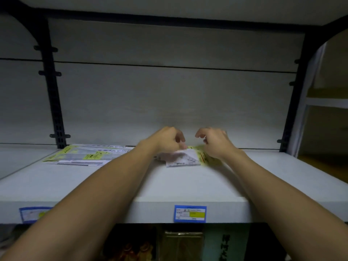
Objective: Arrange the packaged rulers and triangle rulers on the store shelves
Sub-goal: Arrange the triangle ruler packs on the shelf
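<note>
Both hands work at the back of the shelf (188, 185): left hand (165, 140) pinches the white corner of a triangle ruler pack (182, 159), right hand (216, 144) has curled fingers over its yellow end, grip not clear. Approx. half done, I judge: one pile of ruler packs (82, 155) lies flat at the left, ca. 3-4 packs, exact no. not countable, and this pack is not yet squared.

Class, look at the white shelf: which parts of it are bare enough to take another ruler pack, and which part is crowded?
Bare: the right end of the shelf, between the right hand and the black upright, and the front strip above the blue price tag. Crowded: the back left, with the flat ruler packs, and the back centre, where both hands meet over the triangle ruler packs.
</note>
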